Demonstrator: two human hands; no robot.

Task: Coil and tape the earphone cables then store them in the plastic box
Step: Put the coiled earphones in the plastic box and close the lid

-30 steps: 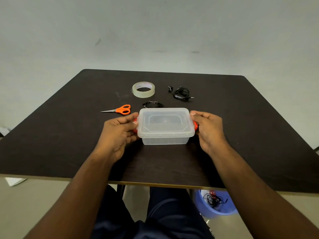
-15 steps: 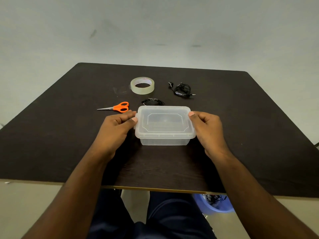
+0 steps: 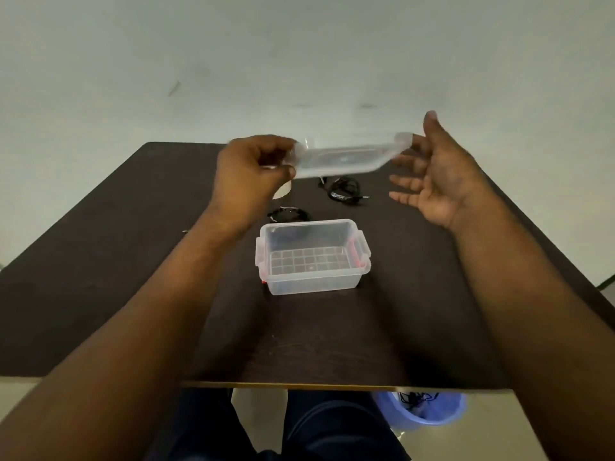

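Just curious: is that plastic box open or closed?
Open: the lid is lifted off in the left hand, above the empty plastic box.

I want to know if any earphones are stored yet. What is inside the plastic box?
Nothing shows inside the plastic box: only its gridded floor, seen through the open top. The lid is lifted off, gripped by the left hand. Two earphone bundles lie on the table behind it.

A dark wooden table (image 3: pixel 109 294) carries an uncovered clear plastic box (image 3: pixel 312 272) near its middle, a coiled black earphone cable (image 3: pixel 289 214) just behind it, a second black cable bundle (image 3: pixel 344 192) farther back, and a tape roll (image 3: pixel 283 192) partly hidden at left
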